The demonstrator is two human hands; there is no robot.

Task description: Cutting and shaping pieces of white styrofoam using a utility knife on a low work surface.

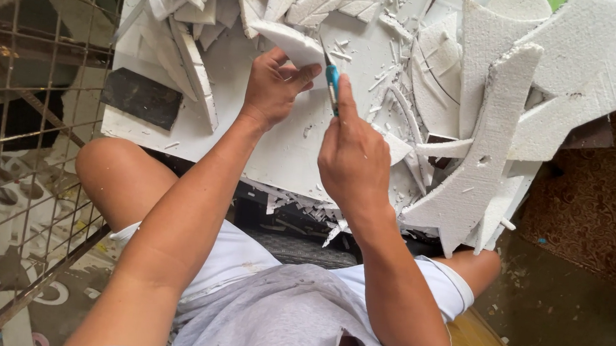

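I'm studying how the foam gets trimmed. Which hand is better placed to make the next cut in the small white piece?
The right hand: it already grips the blue-handled knife, blade at the small foam piece. The left hand is occupied holding that piece.

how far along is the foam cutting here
Done: many cut white foam offcuts and thin slivers already litter the white foam board. In hand: the left hand steadies a small white foam piece while the right hand has its grip on a blue-handled utility knife at its edge. Left: that piece isn't cut through yet.
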